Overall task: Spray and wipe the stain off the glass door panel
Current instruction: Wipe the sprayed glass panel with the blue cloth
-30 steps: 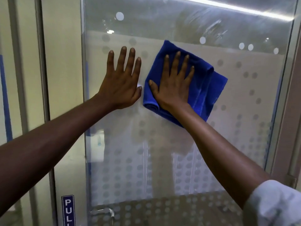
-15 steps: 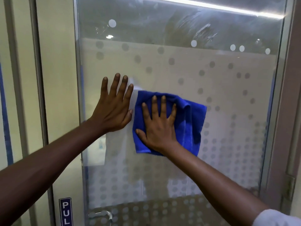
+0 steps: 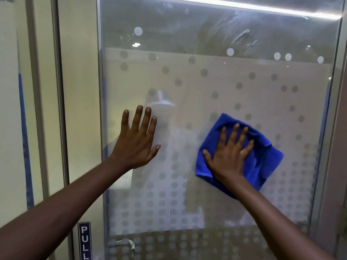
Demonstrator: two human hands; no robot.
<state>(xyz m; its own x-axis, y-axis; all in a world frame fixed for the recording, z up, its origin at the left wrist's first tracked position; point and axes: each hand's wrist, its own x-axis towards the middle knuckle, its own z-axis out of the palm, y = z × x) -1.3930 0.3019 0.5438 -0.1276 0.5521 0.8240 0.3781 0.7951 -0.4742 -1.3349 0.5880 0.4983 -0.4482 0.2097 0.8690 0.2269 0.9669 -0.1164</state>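
Observation:
The glass door panel (image 3: 216, 81) fills the view, frosted with grey dots that thicken toward the bottom. Streaky smears (image 3: 238, 36) show on its clear upper band at the right. My right hand (image 3: 228, 154) lies flat on a folded blue cloth (image 3: 262, 162), pressing it against the glass at mid-right. My left hand (image 3: 138, 141) rests flat on the bare glass to the left, fingers spread, holding nothing. No spray bottle is in view.
A metal door frame (image 3: 100, 128) runs down the left of the panel. A blue PULL sign (image 3: 84, 241) and a metal handle (image 3: 129, 243) sit at the bottom left. Another frame post (image 3: 336, 147) borders the right edge.
My right hand has slid the blue cloth down from the upper middle and then to the right across the glass. My left hand has dropped lower on the panel.

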